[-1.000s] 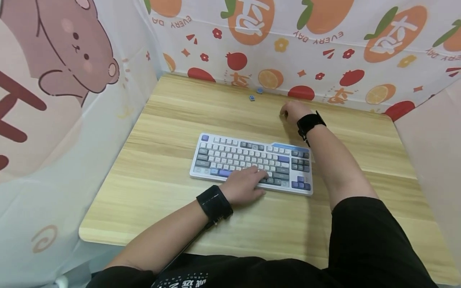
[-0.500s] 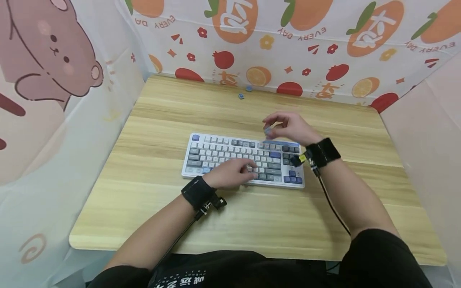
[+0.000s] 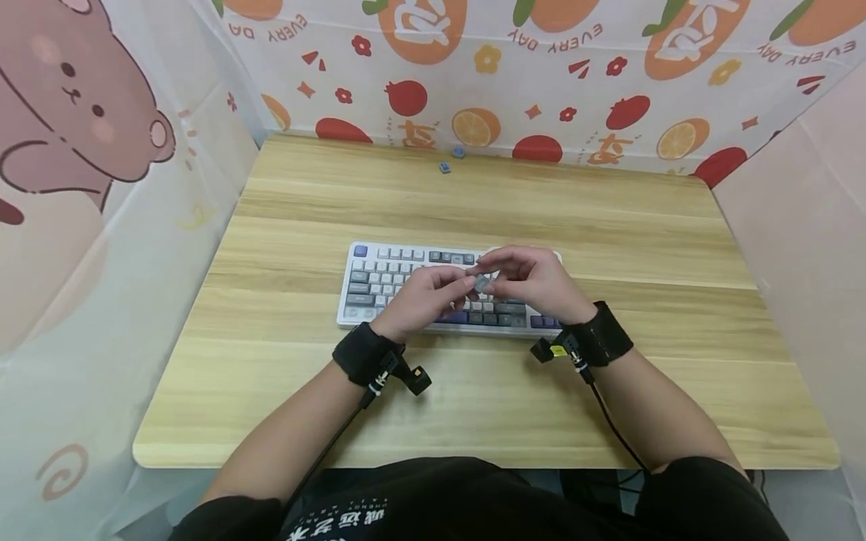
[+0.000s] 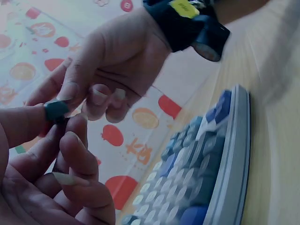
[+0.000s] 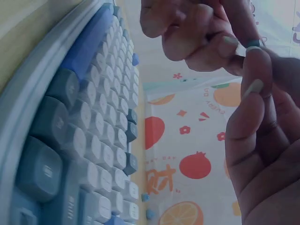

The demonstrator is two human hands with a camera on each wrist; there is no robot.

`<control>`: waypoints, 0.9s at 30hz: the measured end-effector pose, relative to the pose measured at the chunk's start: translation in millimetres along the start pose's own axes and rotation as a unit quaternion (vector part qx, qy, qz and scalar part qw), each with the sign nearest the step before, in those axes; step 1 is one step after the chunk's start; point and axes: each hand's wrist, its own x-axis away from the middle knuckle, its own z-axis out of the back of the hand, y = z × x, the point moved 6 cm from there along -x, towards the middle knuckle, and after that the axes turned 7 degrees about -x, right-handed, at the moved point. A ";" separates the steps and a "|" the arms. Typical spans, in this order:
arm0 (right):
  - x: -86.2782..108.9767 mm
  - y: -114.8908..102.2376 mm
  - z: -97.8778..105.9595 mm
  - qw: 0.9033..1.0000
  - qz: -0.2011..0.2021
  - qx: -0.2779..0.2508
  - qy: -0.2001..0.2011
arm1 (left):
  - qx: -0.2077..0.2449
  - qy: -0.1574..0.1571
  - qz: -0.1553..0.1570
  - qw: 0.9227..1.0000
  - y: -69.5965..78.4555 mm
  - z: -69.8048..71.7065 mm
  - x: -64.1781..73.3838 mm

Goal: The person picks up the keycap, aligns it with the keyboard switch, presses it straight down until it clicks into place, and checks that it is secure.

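A small grey-green keycap (image 3: 482, 283) is held up above the keyboard (image 3: 365, 289), between both hands. My left hand (image 3: 426, 297) pinches it from the left with thumb and fingertips. From the other side my right hand (image 3: 534, 282) grips it with thumb and curled fingers. In the left wrist view the keycap (image 4: 56, 110) shows teal, with a dark bit under it at the fingertips. Fingers mostly cover it in the right wrist view, where only a sliver of the keycap (image 5: 253, 44) shows. White, grey and purple keys fill the keyboard, partly hidden under both hands.
Two small blue pieces, one the nearer blue piece (image 3: 444, 167) and one the farther blue piece (image 3: 458, 152), lie at the back of the wooden table (image 3: 271, 406). A fruit-print curtain (image 3: 501, 83) hangs behind it. Cables run from both wrist cameras.
My right hand has come from the back right of the table to above the keyboard, bringing the keycap. My left hand has lifted off the keys and meets it there.
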 end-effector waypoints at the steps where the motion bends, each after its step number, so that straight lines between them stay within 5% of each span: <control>1: 1.0 0.9 -0.6 1.000 0.001 -0.002 0.002 | 0.015 -0.001 0.004 1.000 -1.5 -0.7 -0.2; 7: 7.8 4.7 -2.1 0.998 0.037 0.006 0.049 | 0.140 -0.007 0.028 0.990 -11.7 -8.9 -0.4; 11: 11.7 -1.7 -9.4 0.988 0.113 0.101 0.041 | 0.170 0.002 0.025 0.985 -15.4 -13.3 0.1; 13: 13.6 -6.4 -15.2 0.971 0.157 0.181 0.016 | 0.164 0.007 0.022 0.986 -16.4 -14.8 0.2; 16: 17.8 -10.9 -22.1 0.932 0.210 0.296 -0.019 | 0.132 0.014 0.026 0.991 -19.5 -16.9 -0.8; 21: 25.0 -15.0 -27.8 0.871 0.255 0.419 -0.036 | 0.063 0.009 0.047 0.997 -25.1 -22.5 -4.0; 23: 27.3 -14.5 -26.2 0.857 0.256 0.446 -0.034 | 0.051 -0.002 0.054 0.997 -26.3 -24.7 -4.8; 27: 33.4 -7.8 -13.1 0.854 0.234 0.464 -0.020 | 0.017 -0.038 0.047 0.998 -25.4 -29.0 -5.6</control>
